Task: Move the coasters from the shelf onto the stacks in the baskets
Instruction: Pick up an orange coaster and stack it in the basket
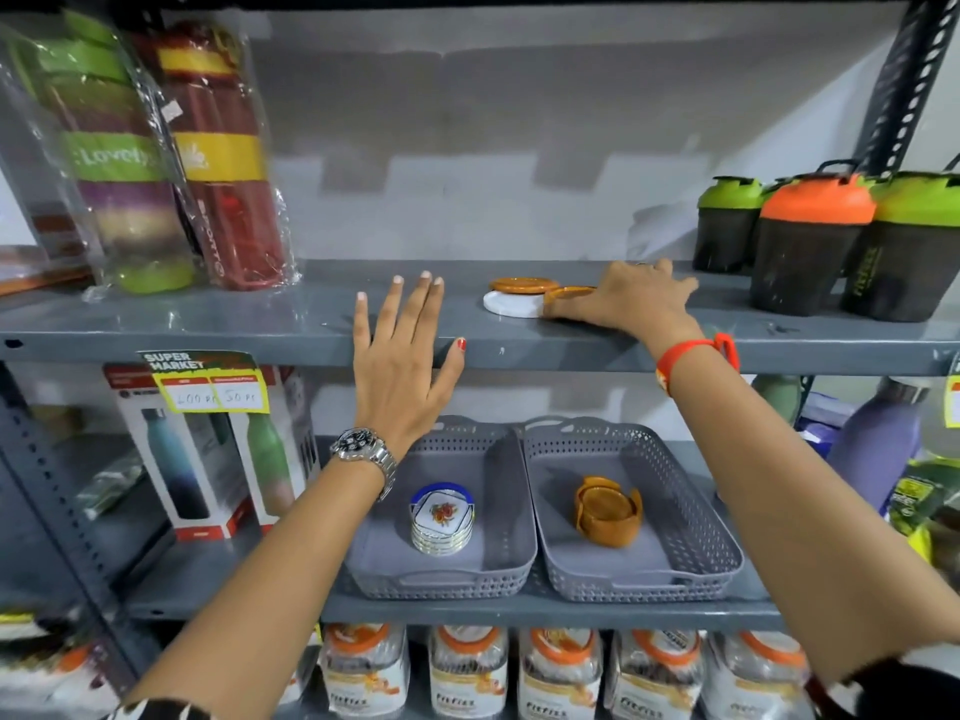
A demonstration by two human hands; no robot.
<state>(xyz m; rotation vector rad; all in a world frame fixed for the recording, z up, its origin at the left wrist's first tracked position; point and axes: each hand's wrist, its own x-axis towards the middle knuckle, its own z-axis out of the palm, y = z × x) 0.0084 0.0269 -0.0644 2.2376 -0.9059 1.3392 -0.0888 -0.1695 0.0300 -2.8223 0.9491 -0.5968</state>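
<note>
On the upper grey shelf lie a white round coaster and an orange coaster resting on its far edge. My right hand reaches onto the shelf and pinches a second orange coaster just right of them. My left hand hovers flat with fingers spread over the shelf's front edge, holding nothing. On the lower shelf, the left grey basket holds a stack of white floral coasters. The right grey basket holds a stack of orange coasters.
Wrapped bottles stand at the upper shelf's left. Shaker bottles with green and orange lids stand at its right. A boxed bottle set sits left of the baskets, a purple bottle to their right, and jars below.
</note>
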